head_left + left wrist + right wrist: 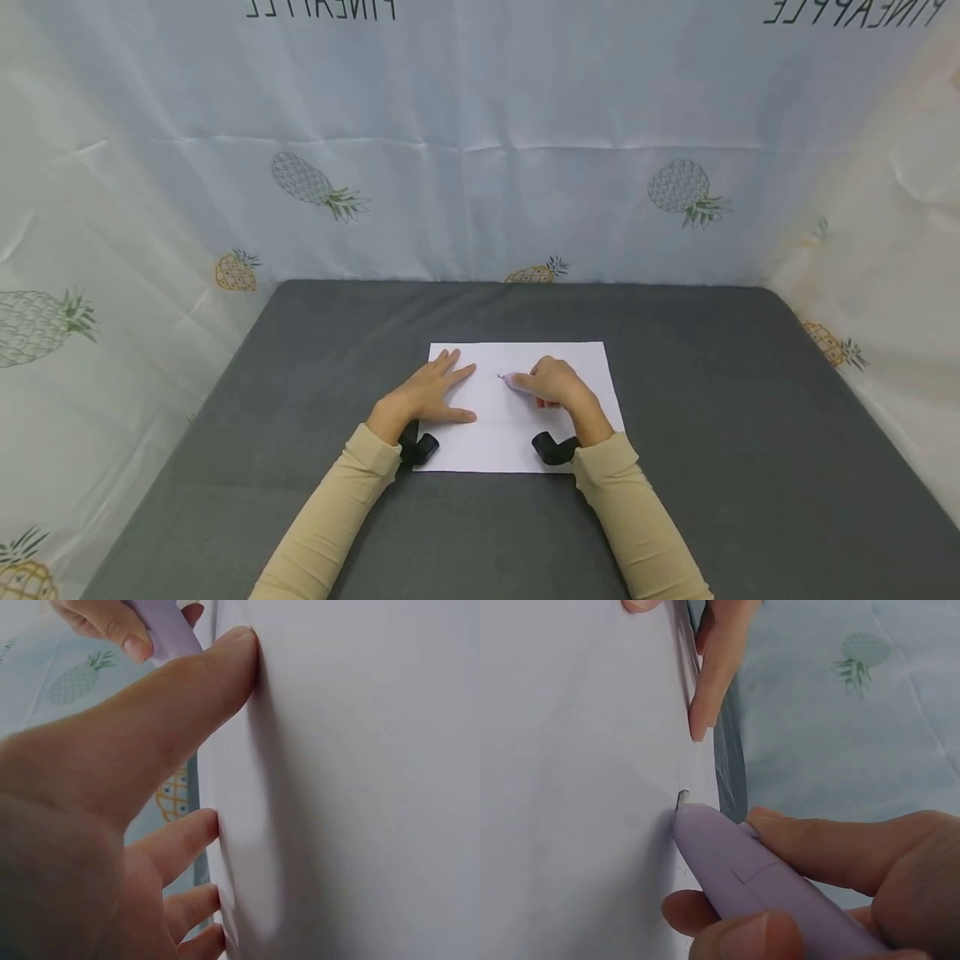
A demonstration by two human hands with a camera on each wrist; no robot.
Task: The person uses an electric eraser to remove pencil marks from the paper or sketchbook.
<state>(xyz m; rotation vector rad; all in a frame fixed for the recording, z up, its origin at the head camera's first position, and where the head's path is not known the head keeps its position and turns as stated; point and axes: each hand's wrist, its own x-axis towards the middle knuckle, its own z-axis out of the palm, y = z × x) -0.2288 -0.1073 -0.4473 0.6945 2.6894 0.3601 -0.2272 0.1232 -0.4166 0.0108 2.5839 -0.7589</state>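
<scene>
A white sheet of paper [495, 442] lies on the dark grey table. My left hand [429, 392] presses on the paper's left part with its fingers spread; in the left wrist view its thumb [187, 690] touches the sheet. On the right, my right hand [558, 385] grips a light purple utility knife [757, 877] with a rounded nose and a small slider near the thumb. Its short metal tip [681, 799] meets the paper near the middle of the sheet, pointing toward the left hand. Tiny dark marks show on the paper beside the knife.
Black wrist camera mounts [555, 448] sit at both wrists, over the paper's near edge. The grey tabletop [720, 400] extends around the sheet. A pale curtain [480, 200] printed with pineapples hangs behind and along both sides.
</scene>
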